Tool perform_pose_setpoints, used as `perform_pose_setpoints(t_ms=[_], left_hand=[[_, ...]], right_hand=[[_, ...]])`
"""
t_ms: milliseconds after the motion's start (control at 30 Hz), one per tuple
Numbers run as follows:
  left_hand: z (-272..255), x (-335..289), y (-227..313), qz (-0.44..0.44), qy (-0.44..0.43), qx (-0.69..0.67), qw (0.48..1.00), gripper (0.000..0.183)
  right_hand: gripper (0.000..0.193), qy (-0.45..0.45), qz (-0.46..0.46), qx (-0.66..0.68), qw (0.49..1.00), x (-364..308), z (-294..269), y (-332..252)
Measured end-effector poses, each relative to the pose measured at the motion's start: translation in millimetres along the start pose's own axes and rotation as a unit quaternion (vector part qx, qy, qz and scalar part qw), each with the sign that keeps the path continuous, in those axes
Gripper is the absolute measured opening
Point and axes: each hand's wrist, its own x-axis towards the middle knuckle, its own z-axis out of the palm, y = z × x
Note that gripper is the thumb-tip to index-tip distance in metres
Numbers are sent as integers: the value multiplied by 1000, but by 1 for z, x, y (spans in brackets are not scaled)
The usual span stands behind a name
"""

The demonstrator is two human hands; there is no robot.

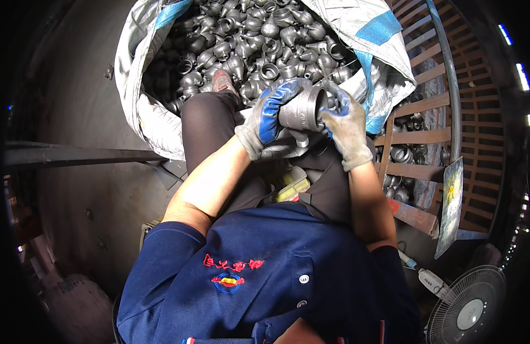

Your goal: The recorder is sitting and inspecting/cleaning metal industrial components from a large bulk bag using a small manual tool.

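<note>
My left hand (273, 109), in a grey knit glove with a blue coated palm, is closed around a grey metal pipe fitting (299, 113). The fitting has a wide round mouth facing right, ridges near its rim and a short stub pointing down. At that mouth is my right hand (345, 117), gloved alike, its fingers curled close to the rim. Whether they grip the rim or a small thing inside cannot be made out. Both hands are above my lap. Beyond them, a big white woven sack (156, 129) with blue straps holds many similar grey fittings (242, 49).
To the right stands a brown slatted metal crate (422, 137) with more fittings inside, a grey pole (448, 74) along it. A fan (470, 314) and a white power strip (432, 282) are at lower right. A dark metal bar (81, 157) reaches in from the left. My shoe (224, 83) rests against the sack's contents.
</note>
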Motion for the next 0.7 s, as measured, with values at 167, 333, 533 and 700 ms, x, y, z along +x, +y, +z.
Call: perform_pose_setpoints(t_ms=[167, 333, 533, 700], left_hand=[[1, 4, 4, -118, 36, -270, 955, 24], [5, 0, 11, -114, 30, -227, 967, 27], [12, 2, 12, -99, 22, -140, 985, 25], [6, 4, 1, -11, 6, 0, 1000, 28]], right_hand=[[47, 76, 77, 78, 991, 5, 0, -9], [65, 2, 150, 25, 988, 17, -1, 4], [66, -16, 27, -49, 998, 18, 6, 29], [52, 59, 67, 93, 992, 2, 6, 12]])
